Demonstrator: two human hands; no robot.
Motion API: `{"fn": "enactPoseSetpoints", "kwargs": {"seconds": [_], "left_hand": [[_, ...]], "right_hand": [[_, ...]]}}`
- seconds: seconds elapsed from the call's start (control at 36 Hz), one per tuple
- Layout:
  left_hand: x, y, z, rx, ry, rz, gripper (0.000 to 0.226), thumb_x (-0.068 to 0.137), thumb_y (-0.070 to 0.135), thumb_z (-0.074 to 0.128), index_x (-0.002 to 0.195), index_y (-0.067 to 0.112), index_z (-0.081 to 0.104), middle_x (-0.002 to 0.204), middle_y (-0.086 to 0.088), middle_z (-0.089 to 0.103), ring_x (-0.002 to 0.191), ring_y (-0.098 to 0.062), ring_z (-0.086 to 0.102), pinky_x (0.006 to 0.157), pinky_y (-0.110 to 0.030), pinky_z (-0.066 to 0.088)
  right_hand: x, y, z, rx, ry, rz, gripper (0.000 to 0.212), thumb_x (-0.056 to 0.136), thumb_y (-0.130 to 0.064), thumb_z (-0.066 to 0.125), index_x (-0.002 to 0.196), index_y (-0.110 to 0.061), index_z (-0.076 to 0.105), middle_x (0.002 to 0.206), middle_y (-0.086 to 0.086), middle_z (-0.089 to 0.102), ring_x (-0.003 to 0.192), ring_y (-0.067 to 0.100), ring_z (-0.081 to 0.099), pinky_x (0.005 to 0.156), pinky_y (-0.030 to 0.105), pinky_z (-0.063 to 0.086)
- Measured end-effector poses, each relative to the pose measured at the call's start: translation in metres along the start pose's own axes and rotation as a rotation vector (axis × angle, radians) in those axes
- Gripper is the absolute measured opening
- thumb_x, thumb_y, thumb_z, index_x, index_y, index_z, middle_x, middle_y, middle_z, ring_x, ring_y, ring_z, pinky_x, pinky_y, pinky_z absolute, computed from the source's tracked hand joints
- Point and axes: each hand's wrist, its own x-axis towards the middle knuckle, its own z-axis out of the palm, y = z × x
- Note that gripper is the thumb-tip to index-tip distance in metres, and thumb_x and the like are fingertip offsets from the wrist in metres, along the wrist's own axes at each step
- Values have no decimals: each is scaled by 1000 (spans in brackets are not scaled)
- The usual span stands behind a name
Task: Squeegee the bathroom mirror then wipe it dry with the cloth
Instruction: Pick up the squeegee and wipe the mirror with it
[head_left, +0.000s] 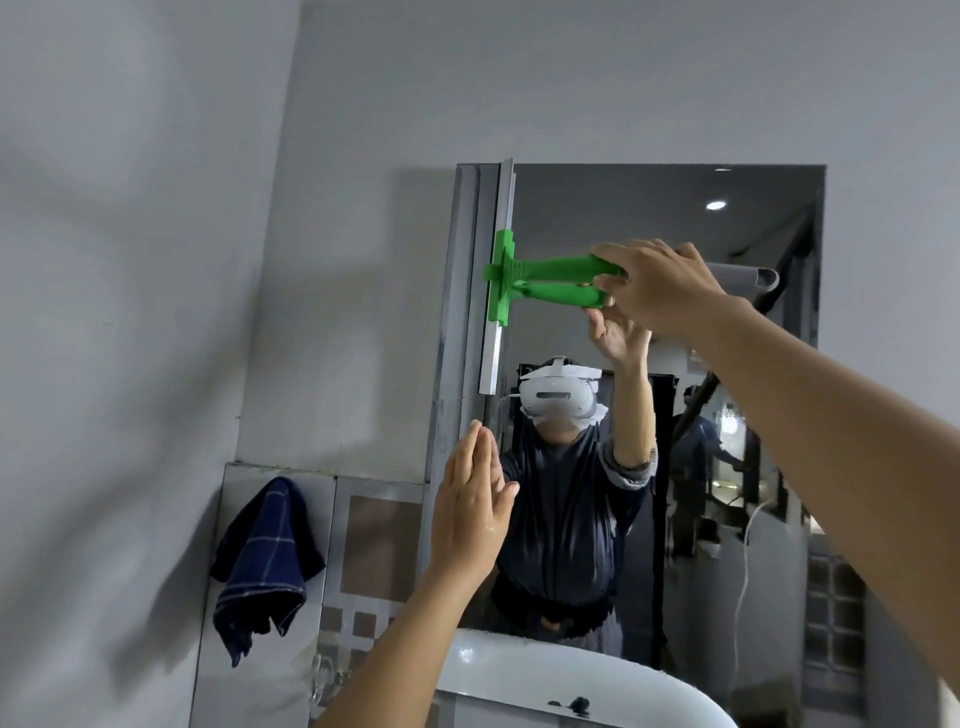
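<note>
A green squeegee (524, 275) with a long silver blade stands vertically against the left edge of the wall mirror (727, 364). My right hand (660, 286) grips the end of its green handle, arm stretched up from the lower right. My left hand (472, 504) is flat and open, fingers together, resting against the mirror's lower left edge and holding nothing. A dark blue checked cloth (265, 561) hangs on the tiled wall to the left of the mirror, below the squeegee.
A white basin (519, 680) curves under the mirror, with a small dark object on its rim. Grey walls meet in a corner at the left. The mirror reflects a person wearing a white headset and a doorway behind.
</note>
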Motion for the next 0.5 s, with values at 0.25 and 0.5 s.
{"fn": "enactPoseSetpoints", "kwargs": {"seconds": [0.25,0.5], "left_hand": [[0,2,1,-4,-6,-29,66,83,23,66,138,3,35,148,-9,32,131,-21,36,102,-23,30],[1,2,3,-11,-22,-52,67,83,22,66,139,4,33,149,-8,29,132,-24,34,100,-31,39]], "right_hand": [[-20,33,-17,28,-18,117,37,97,-32,40,133,-27,45,133,4,54,126,26,42,101,44,25],[-56,77,-36,47,5,233,35,98,-27,40,132,-23,45,120,10,60,116,28,48,101,44,27]]}}
